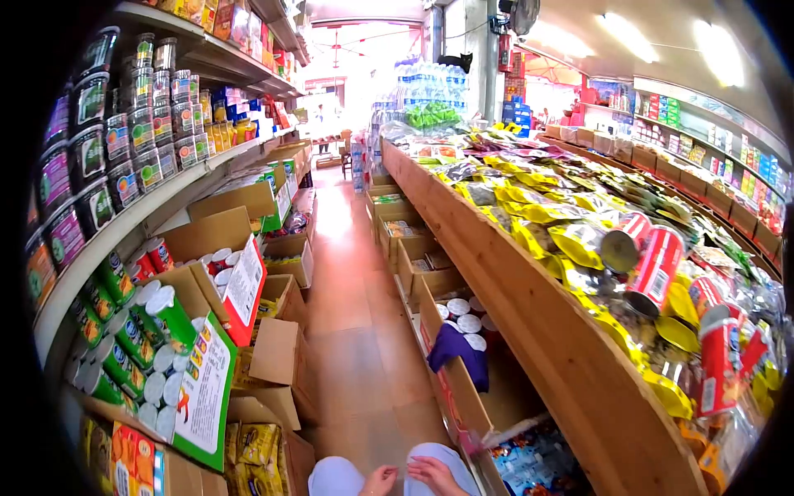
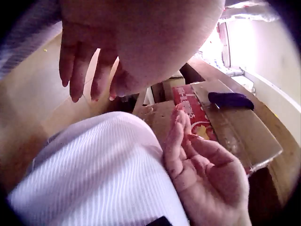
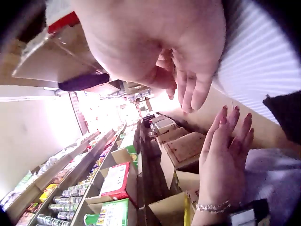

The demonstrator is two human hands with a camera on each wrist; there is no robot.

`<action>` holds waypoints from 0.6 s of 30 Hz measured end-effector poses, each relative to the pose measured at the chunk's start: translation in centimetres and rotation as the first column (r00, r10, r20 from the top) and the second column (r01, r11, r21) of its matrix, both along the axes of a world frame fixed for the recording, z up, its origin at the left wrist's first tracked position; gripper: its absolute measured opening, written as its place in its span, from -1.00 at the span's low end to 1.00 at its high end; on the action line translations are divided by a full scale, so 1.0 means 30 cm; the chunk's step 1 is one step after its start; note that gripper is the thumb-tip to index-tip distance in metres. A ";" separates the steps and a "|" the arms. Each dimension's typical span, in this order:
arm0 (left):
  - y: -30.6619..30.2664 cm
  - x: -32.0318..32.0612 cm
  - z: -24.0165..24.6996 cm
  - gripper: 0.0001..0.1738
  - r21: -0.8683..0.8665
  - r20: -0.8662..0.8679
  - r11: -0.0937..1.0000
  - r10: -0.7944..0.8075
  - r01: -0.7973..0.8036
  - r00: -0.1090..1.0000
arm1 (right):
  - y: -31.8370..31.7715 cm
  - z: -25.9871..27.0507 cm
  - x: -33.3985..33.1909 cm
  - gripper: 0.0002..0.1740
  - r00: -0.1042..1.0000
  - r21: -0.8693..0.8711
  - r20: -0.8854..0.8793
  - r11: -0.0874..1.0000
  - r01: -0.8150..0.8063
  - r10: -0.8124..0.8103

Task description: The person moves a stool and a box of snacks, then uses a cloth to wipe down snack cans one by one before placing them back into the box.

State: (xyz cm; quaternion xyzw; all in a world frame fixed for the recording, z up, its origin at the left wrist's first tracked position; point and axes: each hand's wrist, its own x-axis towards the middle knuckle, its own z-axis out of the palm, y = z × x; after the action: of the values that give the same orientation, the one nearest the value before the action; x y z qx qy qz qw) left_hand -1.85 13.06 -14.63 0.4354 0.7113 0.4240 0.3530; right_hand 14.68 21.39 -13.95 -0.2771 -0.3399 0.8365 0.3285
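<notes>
Both hands are held low in front of the person's knees at the bottom of the head view, apart from each other and with nothing in them. The left hand [image 1: 380,479] hangs over the gap between the knees, its fingers relaxed and spread in the left wrist view. Facing it, the right hand [image 1: 432,474] is over the right knee [image 1: 447,457], palm turned inward and fingers loosely bent. A bracelet [image 3: 214,207] circles the left wrist. Nearest the right hand is an open carton [image 1: 451,388] with a purple cloth [image 1: 460,355] draped over its edge.
White-lidded cans [image 1: 463,318] stand in that carton, under a wooden display counter [image 1: 529,306] heaped with yellow packets [image 1: 579,244]. On the left, cartons of green canisters [image 1: 128,339] sit below a shelf of jars [image 1: 91,198]. A tiled aisle [image 1: 351,347] runs between.
</notes>
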 end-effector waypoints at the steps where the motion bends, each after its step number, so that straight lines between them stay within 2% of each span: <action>1: 0.007 0.004 -0.082 -0.51 -0.025 0.044 0.999 -0.047 0.048 0.998 | -0.023 0.116 0.036 -0.59 0.999 0.009 0.009 0.999 -0.038 0.038; 3: -0.019 0.018 -0.089 -0.56 -0.081 0.079 0.994 -0.065 0.071 0.995 | -0.087 0.263 0.096 -0.57 0.992 0.010 0.055 0.993 -0.115 0.114; 4: -0.021 0.034 -0.097 -0.59 -0.105 0.099 0.991 -0.077 0.087 0.992 | -0.115 0.323 0.140 -0.58 0.995 0.027 0.028 0.995 -0.094 0.093; 5: -0.022 0.045 -0.072 -0.64 -0.036 0.023 0.998 -0.050 0.051 0.998 | -0.151 0.388 0.188 -0.60 0.998 0.040 -0.002 0.997 -0.070 0.070; 6: -0.044 0.027 -0.041 -0.69 -0.025 0.171 1.000 -0.009 0.013 0.985 | -0.179 0.440 0.221 -0.61 0.998 0.044 -0.043 0.998 -0.044 0.046; 7: -0.011 -0.001 -0.069 -0.72 0.026 0.194 0.998 -0.055 0.051 0.979 | -0.117 0.448 0.283 -0.61 0.988 -0.077 0.020 0.985 -0.152 0.154; 8: 0.018 -0.036 -0.037 -0.73 0.083 0.129 0.990 -0.128 0.118 0.983 | -0.118 0.498 0.341 -0.63 0.990 0.001 0.093 0.994 -0.111 0.110; 9: 0.052 -0.044 0.041 -0.73 0.078 0.091 0.993 -0.096 0.089 0.991 | -0.112 0.524 0.399 -0.65 0.981 0.122 0.192 0.992 -0.039 0.015; 10: 0.096 -0.054 0.106 -0.73 0.174 0.087 0.980 -0.117 0.101 0.989 | -0.109 0.536 0.450 -0.68 0.972 0.235 0.205 0.970 0.060 -0.110; 11: 0.118 -0.026 0.301 -0.70 0.174 0.073 0.972 -0.172 0.157 0.982 | -0.106 0.626 0.499 -0.69 0.946 0.255 0.249 0.956 0.142 -0.207; 13: 0.202 0.027 0.500 -0.68 0.291 0.312 0.949 -0.215 0.123 0.926 | -0.082 0.679 0.599 -0.68 0.887 0.376 0.256 0.885 0.274 -0.384; 15: 0.222 0.105 0.728 -0.61 0.367 0.327 0.913 -0.303 0.175 0.895 | -0.011 0.706 0.659 -0.64 0.799 0.466 0.268 0.799 0.381 -0.538; 16: 0.240 0.147 0.803 -0.57 0.414 0.328 0.889 -0.346 0.195 0.879 | 0.035 0.676 0.689 -0.62 0.745 0.482 0.276 0.758 0.440 -0.608; 17: 0.262 0.185 0.820 -0.48 0.448 0.395 0.874 -0.383 0.189 0.835 | 0.129 0.533 0.757 -0.58 0.642 0.568 0.299 0.672 0.475 -0.706; 18: 0.280 0.222 0.832 -0.38 0.474 0.456 0.861 -0.418 0.183 0.786 | 0.177 0.471 0.788 -0.58 0.569 0.591 0.336 0.638 0.493 -0.751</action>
State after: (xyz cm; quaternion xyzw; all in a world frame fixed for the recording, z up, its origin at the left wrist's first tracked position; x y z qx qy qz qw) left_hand 4.80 21.46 10.32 0.4701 0.3972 0.6042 0.5062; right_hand 38.31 26.69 0.18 -0.5304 -0.4719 0.4420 0.5483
